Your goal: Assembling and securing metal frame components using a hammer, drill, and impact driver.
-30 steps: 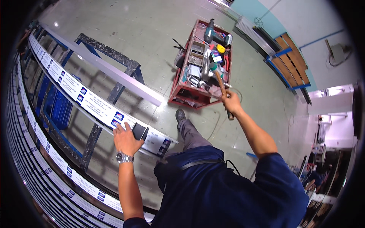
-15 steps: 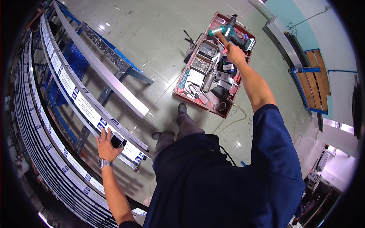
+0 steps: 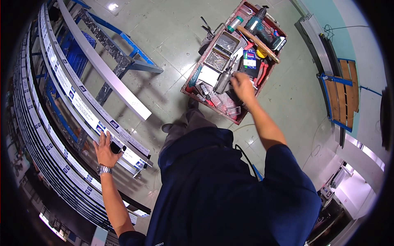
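Observation:
My left hand [image 3: 107, 153] lies with spread fingers on a long metal profile with a white and blue labelled film [image 3: 84, 110]. Its thumb is beside a small black block [image 3: 118, 147] on that profile. In front of me, my right hand [image 3: 243, 87] is low over a red tool box [image 3: 193, 97], its blurred fingers bent down among the tools. Closest to them is a grey, cylindrical tool [image 3: 223, 82]. A mallet [image 3: 259, 44] with a wooden handle and a green-and-silver head lies across the far part of the box, beside a teal cordless drill [image 3: 257, 23].
Screws fill small trays [image 3: 216, 60] in the box; red-handled pliers [image 3: 263, 73] lie at its right side. Another bare profile [image 3: 102, 65] rests on a blue trestle [image 3: 141, 65] at left. Stacked profiles [image 3: 49, 156] stand further left. A wooden rack [image 3: 349, 94] is by the right wall.
My right hand has let go of the mallet, which now lies in the box, and has moved nearer to me over the tools. The left hand stays on the profile; the whole view has shifted.

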Demonstrator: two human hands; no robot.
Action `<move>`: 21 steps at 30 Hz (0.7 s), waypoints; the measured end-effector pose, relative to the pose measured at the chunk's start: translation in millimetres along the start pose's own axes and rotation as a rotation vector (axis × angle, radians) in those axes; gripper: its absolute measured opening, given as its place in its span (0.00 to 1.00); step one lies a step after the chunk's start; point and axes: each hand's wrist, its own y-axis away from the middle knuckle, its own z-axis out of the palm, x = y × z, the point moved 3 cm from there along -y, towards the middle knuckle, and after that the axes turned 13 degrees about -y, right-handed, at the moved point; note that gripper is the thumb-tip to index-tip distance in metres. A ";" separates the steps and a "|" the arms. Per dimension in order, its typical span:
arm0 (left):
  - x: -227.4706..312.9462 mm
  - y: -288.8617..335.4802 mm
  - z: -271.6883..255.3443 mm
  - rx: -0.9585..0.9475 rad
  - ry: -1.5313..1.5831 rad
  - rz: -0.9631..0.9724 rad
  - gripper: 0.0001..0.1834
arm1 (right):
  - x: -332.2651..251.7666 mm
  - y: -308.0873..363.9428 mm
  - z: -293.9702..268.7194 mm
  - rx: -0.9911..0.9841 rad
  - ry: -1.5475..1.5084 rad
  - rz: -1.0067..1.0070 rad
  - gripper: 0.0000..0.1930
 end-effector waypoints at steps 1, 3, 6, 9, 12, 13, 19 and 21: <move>-0.2 0.9 -0.4 -0.001 -0.006 0.001 0.62 | -7.6 19.5 16.4 -0.046 -0.019 -0.007 0.12; -0.8 1.7 0.3 -0.007 -0.009 0.001 0.63 | -24.4 39.0 41.9 -0.087 0.029 -0.067 0.11; -1.4 2.0 1.6 -0.028 0.001 0.000 0.63 | -44.0 36.5 69.6 -0.112 0.210 -0.051 0.11; -1.7 1.5 2.6 -0.001 0.002 0.007 0.63 | -48.1 12.8 87.7 -0.137 0.239 -0.099 0.12; -0.2 0.0 -0.3 -0.002 0.013 -0.004 0.62 | -49.0 -4.1 104.3 -0.304 0.249 -0.020 0.13; -0.6 1.2 1.9 0.003 0.023 -0.013 0.62 | -56.4 -10.7 105.2 -0.406 0.321 0.093 0.14; -2.5 2.1 7.4 0.016 0.063 -0.037 0.64 | -69.8 5.4 92.2 -0.598 0.372 0.275 0.18; -2.2 1.6 5.5 0.028 0.079 -0.038 0.64 | -52.3 22.0 100.1 -0.533 0.322 0.288 0.18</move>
